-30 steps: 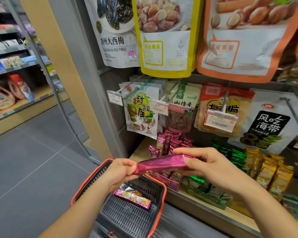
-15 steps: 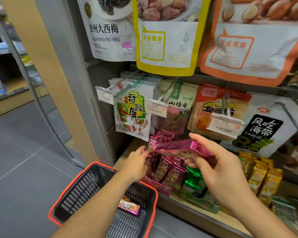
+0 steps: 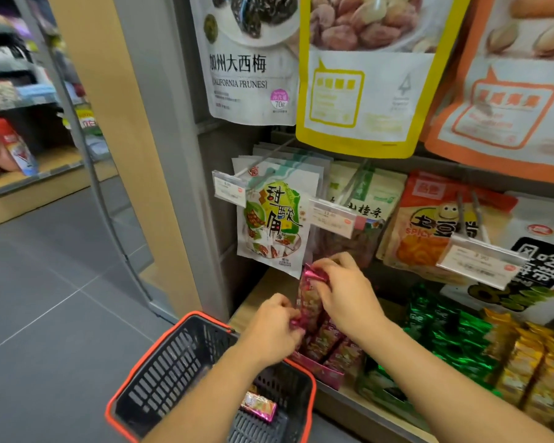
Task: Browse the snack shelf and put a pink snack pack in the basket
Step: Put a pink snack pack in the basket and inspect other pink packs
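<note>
- Head view puts both hands up at the shelf for me. The right hand [image 3: 346, 292] pinches the top end of a long pink foil snack pack [image 3: 309, 295] between curled fingers and thumb, and the left hand [image 3: 272, 327] pinches its bottom end.
- Gripped by both ends, the pack stands nearly upright. I judge this is either to read its face or to line it up with the row below, but blur keeps me from telling which.
- It hangs just above a pink cardboard display box [image 3: 320, 372] of matching packs on the pale wooden shelf [image 3: 256, 292], touching or nearly touching the packs beneath it.
- The dark plastic basket with an orange rim [image 3: 173, 362] sits below and to the left of the hands, close under the left forearm. Its mouth faces up, so I reckon a pack could simply be dropped in.
- A small pink-and-yellow wrapped snack [image 3: 258, 407] lies on the basket floor. The held pack is not in the basket yet.
</note>
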The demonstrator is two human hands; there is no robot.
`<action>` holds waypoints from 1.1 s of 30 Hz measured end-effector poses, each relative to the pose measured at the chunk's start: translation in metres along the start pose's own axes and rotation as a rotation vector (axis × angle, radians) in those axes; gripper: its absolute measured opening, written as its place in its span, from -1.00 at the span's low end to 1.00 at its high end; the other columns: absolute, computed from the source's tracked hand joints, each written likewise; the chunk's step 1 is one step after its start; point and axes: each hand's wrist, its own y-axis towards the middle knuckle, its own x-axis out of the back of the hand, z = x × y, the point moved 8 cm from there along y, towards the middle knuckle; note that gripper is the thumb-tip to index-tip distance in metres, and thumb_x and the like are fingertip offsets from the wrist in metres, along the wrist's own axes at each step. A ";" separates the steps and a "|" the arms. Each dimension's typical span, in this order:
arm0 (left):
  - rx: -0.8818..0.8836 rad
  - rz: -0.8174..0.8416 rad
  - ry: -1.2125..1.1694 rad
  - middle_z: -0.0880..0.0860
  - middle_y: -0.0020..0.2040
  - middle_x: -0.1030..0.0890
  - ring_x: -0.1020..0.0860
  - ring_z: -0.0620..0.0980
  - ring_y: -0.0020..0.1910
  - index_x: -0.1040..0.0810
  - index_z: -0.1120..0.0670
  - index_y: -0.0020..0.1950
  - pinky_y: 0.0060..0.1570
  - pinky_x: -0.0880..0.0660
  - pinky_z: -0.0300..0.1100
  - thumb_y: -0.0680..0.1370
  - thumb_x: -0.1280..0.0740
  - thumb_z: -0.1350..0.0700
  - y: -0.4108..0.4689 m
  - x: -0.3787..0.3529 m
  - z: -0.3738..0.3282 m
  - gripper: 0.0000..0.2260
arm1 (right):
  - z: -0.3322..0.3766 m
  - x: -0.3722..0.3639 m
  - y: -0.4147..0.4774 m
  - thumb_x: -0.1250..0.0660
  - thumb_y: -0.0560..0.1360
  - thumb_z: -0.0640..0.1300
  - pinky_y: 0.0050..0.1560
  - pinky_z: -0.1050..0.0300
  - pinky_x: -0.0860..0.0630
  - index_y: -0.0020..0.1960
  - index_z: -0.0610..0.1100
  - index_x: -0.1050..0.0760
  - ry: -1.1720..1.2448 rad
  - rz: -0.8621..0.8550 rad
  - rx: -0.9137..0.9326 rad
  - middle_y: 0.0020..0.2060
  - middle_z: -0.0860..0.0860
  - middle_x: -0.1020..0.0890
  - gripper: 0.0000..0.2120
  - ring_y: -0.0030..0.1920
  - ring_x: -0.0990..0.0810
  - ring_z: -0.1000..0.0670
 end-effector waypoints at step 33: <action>0.004 0.063 0.236 0.00 0.44 -0.32 -0.29 0.02 0.37 -0.10 -0.02 0.55 0.23 -0.44 0.01 0.55 -0.08 -0.32 0.009 -0.010 -0.023 -0.35 | -0.050 -0.073 0.082 -0.46 0.42 0.00 0.14 -0.08 -0.37 0.07 -0.04 -0.58 -0.493 0.170 -0.040 0.08 -0.04 -0.58 -0.74 0.16 -0.51 -0.13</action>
